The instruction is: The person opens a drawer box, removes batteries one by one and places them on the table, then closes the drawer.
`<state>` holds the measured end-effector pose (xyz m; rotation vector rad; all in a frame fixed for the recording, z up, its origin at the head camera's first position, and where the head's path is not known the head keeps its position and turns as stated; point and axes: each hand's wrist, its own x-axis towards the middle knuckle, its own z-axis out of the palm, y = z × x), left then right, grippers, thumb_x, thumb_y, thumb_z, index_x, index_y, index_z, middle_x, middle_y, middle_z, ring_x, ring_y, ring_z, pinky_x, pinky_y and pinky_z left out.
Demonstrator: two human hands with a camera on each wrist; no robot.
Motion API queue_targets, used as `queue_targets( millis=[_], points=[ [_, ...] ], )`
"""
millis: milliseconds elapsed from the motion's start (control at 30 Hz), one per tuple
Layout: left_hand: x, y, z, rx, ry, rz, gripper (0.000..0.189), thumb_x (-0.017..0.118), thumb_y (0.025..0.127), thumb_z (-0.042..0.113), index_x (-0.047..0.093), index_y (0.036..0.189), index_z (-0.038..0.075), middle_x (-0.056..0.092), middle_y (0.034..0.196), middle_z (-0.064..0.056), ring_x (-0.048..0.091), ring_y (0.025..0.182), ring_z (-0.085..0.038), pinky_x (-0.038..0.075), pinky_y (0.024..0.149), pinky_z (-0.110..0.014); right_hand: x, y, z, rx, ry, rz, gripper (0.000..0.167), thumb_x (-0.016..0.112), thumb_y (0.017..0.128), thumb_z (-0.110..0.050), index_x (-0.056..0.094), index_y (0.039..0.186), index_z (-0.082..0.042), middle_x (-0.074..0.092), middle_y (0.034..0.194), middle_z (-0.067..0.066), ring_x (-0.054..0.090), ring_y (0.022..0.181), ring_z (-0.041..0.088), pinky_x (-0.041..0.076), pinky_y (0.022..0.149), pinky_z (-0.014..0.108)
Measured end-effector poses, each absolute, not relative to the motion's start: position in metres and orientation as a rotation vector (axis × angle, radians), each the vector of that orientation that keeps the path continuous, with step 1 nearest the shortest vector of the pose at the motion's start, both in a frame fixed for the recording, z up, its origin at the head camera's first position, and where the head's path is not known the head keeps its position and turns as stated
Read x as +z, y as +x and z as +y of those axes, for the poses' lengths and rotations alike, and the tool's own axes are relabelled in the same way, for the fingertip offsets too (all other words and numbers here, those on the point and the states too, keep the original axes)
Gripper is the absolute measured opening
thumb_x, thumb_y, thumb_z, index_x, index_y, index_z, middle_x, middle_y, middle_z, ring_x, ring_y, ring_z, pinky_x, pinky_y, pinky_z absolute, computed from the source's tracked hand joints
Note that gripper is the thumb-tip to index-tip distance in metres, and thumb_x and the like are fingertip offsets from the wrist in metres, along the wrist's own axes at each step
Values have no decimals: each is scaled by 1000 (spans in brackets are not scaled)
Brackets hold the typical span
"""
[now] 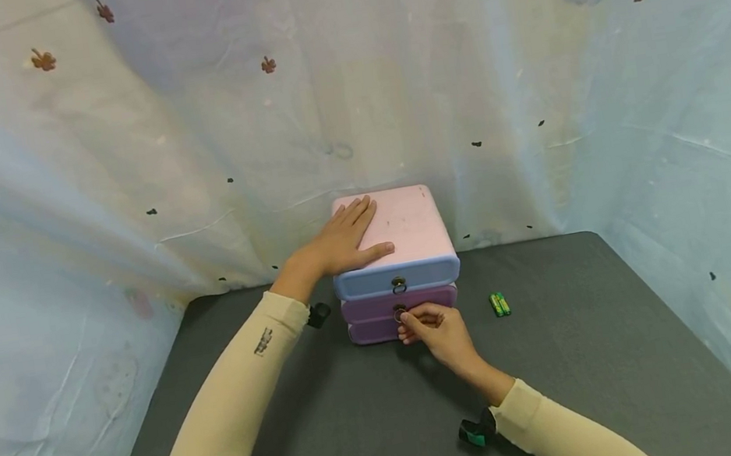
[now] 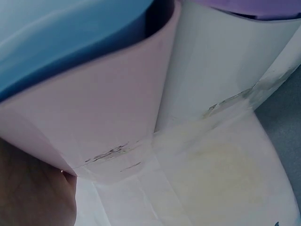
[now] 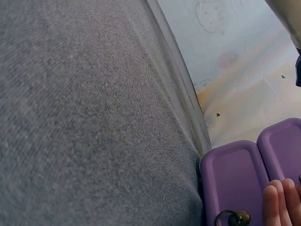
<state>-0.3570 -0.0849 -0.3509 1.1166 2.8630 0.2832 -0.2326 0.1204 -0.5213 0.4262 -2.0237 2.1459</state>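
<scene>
A small drawer cabinet (image 1: 411, 225) has a pink top, a blue top drawer (image 1: 367, 283) and two purple drawers below. My left hand (image 1: 348, 240) lies flat on the pink top with its fingers spread. With thumb and index finger, my right hand (image 1: 444, 336) pinches the ring pull (image 1: 400, 312) of the middle purple drawer (image 1: 363, 309). In the right wrist view, the bottom drawer (image 3: 233, 179) shows its own brass ring pull (image 3: 241, 218) beside my fingers (image 3: 272, 207). The left wrist view shows the cabinet's pink side wall (image 2: 108, 103) close up.
Two green batteries (image 1: 501, 304) lie side by side on the dark grey table (image 1: 570, 363), right of the cabinet. A pale patterned curtain (image 1: 349, 120) hangs behind the table and along both sides. Clear tape (image 2: 207, 127) runs across the cabinet's back edge.
</scene>
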Motion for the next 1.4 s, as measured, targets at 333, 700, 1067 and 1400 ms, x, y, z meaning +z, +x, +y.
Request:
queue_targets(
  millis=[333,700,1067,1400],
  points=[
    [-350,-357,-84,276,1116,2857,99,46,107,67,2,173,7,-3,181,-11,-6,167,-25,-6,135,-44,-522,-232,121,2147,469,-2005,18,71,104,-3,74,100,14,76,92,33,80,77,25,68,71,42],
    [-352,-359,-85,294,1128,2859,100,45,107,68,1,173,7,-3,181,-12,-6,167,-25,-6,135,-43,-524,-234,122,2151,483,-2018,18,70,105,-4,75,103,14,76,93,33,80,79,26,68,72,42],
    [-351,-358,-86,305,1130,2853,100,45,107,68,3,173,6,-2,181,-13,-6,167,-27,-5,135,-44,-526,-234,123,2124,506,-2032,17,69,105,-4,75,105,12,77,94,32,80,82,35,68,73,44],
    [-351,-357,-85,295,1125,2859,98,47,108,64,3,173,6,-1,181,-13,-5,167,-26,-5,135,-44,-528,-233,121,2123,521,-2001,17,69,105,-2,74,104,14,76,95,34,79,83,41,68,74,46]
  ],
)
